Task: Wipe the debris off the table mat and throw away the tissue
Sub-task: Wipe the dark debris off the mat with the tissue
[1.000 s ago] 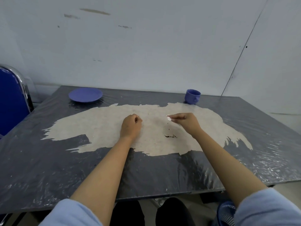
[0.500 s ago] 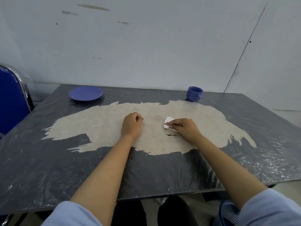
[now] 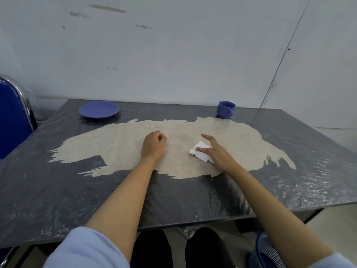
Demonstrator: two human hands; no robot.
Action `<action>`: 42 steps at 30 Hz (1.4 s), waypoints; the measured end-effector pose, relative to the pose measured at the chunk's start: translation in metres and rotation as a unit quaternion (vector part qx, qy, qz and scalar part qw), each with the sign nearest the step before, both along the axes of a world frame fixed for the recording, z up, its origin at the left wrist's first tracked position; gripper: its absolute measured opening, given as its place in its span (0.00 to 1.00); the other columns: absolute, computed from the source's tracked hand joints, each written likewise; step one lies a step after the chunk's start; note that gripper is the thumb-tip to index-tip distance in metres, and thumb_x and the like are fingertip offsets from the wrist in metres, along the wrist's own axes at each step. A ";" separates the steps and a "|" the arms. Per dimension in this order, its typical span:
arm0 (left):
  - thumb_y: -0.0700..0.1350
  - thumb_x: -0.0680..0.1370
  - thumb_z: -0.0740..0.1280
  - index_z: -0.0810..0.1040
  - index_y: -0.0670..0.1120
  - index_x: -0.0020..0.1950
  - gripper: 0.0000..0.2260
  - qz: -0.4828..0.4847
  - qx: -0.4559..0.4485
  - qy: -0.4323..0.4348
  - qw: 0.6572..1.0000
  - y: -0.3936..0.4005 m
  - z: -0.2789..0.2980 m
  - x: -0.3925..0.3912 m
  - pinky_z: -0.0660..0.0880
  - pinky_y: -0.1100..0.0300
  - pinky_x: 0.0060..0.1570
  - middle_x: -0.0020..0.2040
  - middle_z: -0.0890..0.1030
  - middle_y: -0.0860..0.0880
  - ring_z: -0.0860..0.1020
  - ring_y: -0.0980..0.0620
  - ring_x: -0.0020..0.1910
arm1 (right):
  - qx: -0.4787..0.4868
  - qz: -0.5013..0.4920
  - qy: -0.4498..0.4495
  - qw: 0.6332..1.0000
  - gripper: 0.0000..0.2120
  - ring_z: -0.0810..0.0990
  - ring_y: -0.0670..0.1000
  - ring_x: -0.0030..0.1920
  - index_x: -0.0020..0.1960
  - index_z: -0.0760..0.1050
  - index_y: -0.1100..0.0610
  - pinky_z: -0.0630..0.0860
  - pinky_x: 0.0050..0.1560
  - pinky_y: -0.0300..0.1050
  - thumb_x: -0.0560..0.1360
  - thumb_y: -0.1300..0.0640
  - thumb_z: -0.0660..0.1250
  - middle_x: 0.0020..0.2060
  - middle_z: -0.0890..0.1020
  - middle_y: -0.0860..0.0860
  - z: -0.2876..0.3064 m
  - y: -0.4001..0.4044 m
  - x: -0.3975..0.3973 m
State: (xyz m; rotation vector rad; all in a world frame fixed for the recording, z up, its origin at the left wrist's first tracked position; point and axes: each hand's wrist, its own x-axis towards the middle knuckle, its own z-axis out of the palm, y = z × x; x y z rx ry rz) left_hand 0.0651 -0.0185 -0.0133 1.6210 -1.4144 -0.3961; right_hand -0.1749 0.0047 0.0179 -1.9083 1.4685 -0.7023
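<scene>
The right hand (image 3: 216,151) has come down since a second ago and now presses the white tissue (image 3: 201,154) flat on the table mat (image 3: 119,144), fingers spread apart. The left hand (image 3: 153,145) rests curled in a fist just left. Lots of bare mat lies around them, far from the edges.

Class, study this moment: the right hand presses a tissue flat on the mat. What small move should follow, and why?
Probably a short sweep of the tissue across the pale mat, gathering as it goes. The right hand lies flat on it with fingers spread, no debris shows beside it, so the debris is likely underneath; the left hand rests fisted alongside.
</scene>
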 end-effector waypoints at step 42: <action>0.43 0.80 0.60 0.81 0.45 0.49 0.10 0.006 -0.003 0.001 1.000 -0.001 -0.001 0.000 0.66 0.72 0.36 0.45 0.79 0.53 0.76 0.56 0.44 | -0.120 0.023 0.087 0.989 0.13 0.81 0.49 0.55 0.61 0.81 0.49 0.70 0.55 0.34 0.77 0.55 0.67 0.57 0.84 0.48 -0.011 0.001 0.021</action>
